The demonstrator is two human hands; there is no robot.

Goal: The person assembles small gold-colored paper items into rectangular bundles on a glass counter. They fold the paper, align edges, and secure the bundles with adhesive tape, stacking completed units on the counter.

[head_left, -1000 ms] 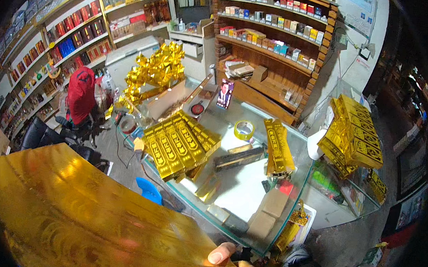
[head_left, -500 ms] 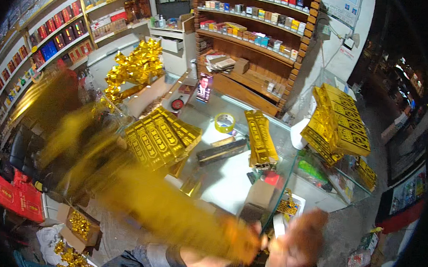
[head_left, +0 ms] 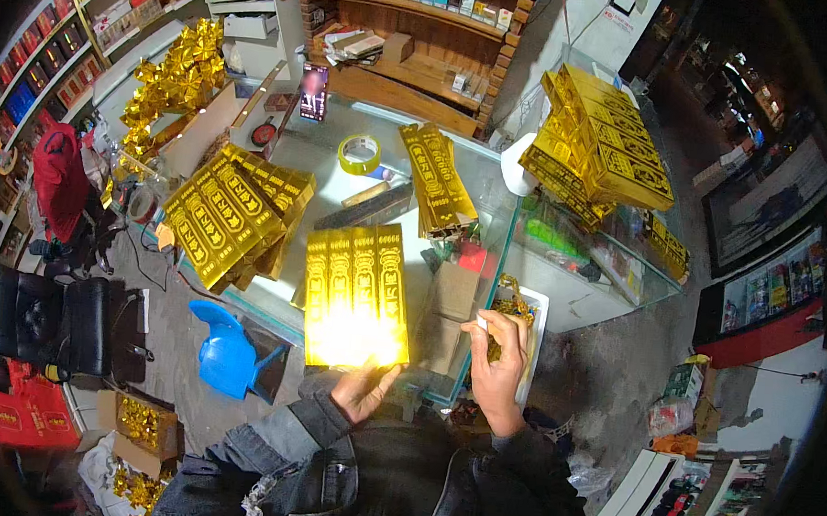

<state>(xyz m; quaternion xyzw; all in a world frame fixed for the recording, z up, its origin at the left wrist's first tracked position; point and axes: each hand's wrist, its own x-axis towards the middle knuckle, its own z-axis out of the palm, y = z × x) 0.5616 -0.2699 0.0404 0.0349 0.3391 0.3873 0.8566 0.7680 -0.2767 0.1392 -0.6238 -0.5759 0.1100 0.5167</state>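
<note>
Four side-by-side panels make up the gold sheet (head_left: 348, 268) over the near edge of the glass counter (head_left: 375, 121), its long sides running away from the wearer in the head view. It looks shiny and nearly rectangular, each panel stamped with dark ornament and lettering. I see a white glare burning out the lower middle, so the print there is lost.

Take that sheet as the clock's centre, twelve pointing away from the person. At six, the left hand (head_left: 364, 395) is clamped on its near edge, thumb to the right; the fingers behind are partly hidden. At four, just clear of the sheet, the right hand (head_left: 498, 374) is raised with its fingers curled, thumb and forefinger closed together on a small white piece (head_left: 483, 323). I can't make out what that piece is.

Out at ten o'clock lies a fanned stack of gold cartons (head_left: 229, 221); at one, a bundle of gold strips (head_left: 435, 178). Around twelve are a dark bar (head_left: 364, 207) and, beyond it, a roll of yellow tape (head_left: 345, 157). A blue stool (head_left: 227, 350) stands at eight.
</note>
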